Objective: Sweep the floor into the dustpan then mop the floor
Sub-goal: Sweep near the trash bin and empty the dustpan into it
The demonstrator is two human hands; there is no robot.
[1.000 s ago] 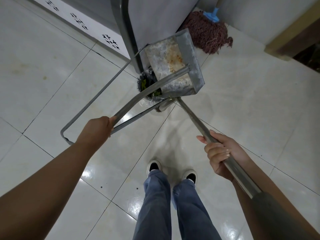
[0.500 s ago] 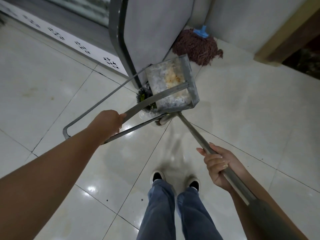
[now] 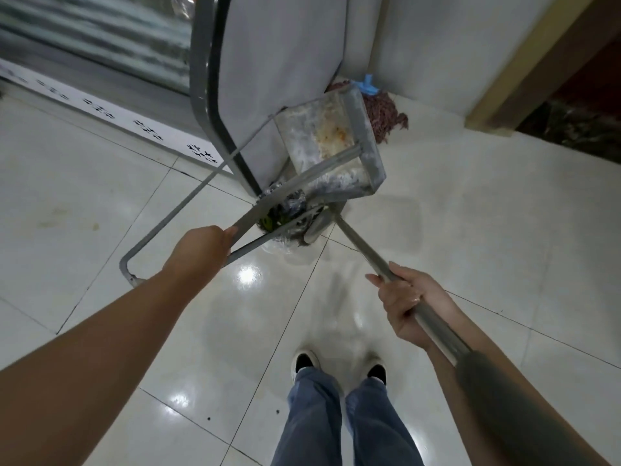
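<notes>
The dustpan [image 3: 331,153], a worn metal box with rusty stains inside, is lifted off the floor and tilted over a small bin [image 3: 285,213] lined with a bag, where green scraps show. Its long wire-frame handle [image 3: 188,203] runs back toward the person, and the left hand [image 3: 201,245] grips one of its bars with fingers curled round it. The right hand [image 3: 408,299] is wrapped round a metal broom pole [image 3: 363,243] that slants down to a point beneath the dustpan, beside the bin. A reddish-brown mop head [image 3: 386,114] with a blue fitting lies against the wall behind. Two shoes [image 3: 339,364] stand on glossy white floor tiles [image 3: 487,230].
</notes>
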